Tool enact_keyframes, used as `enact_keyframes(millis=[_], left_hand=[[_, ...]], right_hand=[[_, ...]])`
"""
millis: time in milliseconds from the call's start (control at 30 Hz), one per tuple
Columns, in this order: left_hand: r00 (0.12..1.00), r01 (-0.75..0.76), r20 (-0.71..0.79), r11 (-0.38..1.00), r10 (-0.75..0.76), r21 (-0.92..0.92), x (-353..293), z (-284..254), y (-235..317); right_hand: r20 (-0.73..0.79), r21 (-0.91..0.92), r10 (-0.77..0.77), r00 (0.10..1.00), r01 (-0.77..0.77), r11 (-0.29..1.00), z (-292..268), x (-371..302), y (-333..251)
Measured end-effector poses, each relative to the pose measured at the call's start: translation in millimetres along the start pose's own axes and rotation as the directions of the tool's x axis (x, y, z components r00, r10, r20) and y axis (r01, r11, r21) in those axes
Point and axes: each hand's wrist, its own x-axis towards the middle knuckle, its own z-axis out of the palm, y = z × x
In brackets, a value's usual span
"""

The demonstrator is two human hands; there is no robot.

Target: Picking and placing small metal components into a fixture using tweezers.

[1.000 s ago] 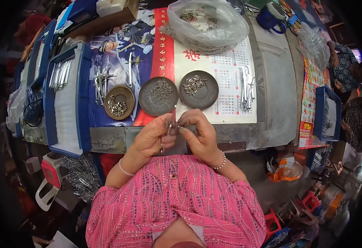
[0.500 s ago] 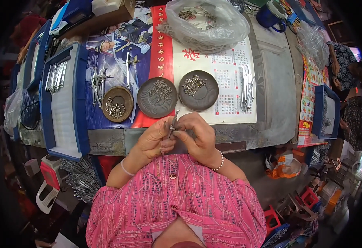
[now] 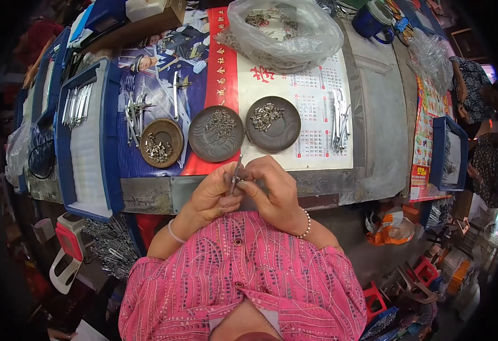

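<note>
Both my hands meet in front of my chest at the table's near edge. My left hand [image 3: 210,193] is closed around a thin metal strip [image 3: 238,168] that stands up between its fingers. At the strip's middle, my right hand [image 3: 271,186] pinches with thumb and forefinger; any small part there is hidden by the fingers. Just beyond lie three round dishes: a brown dish [image 3: 176,133] with small metal cylinders, a dark dish [image 3: 195,145] with tiny metal parts, and another dark dish [image 3: 289,133] with small metal pieces.
A blue tray [image 3: 113,142] with metal strips stands at left. Loose strips [image 3: 340,122] lie on the calendar sheet at right. A clear plastic bag [image 3: 286,48] and a blue mug [image 3: 372,21] sit at the back. Another person [image 3: 470,91] is at far right.
The strip and my fingertips have shifted slightly. My left fingers have drawn in a little around the strip, and both hands stay together in the same place.
</note>
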Motion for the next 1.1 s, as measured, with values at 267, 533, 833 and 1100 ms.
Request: enact_keyframes(millis=[267,533,833,1100], left_hand=[[0.993,-0.115,0.0,0.963,0.118,0.243,-4,8,1],[0.996,-0.085,-0.018,0.988,0.088,0.129,-5,1,-6],[0.999,0.002,0.032,0.994,-0.006,0.106,-5,5,-7],[0.984,-0.034,-0.151,0.939,0.09,0.341,-12,8,-4]], right_hand=[[0.112,-0.074,-0.035,0.993,0.044,0.996,-9,0,-4],[0.119,0.003,0.025,0.993,-0.026,1.0,-8,-5,3],[0.321,0.14,0.081,0.944,-0.132,0.981,-22,4,14],[0.261,0.205,0.258,0.93,-0.315,0.927,-20,5,24]])
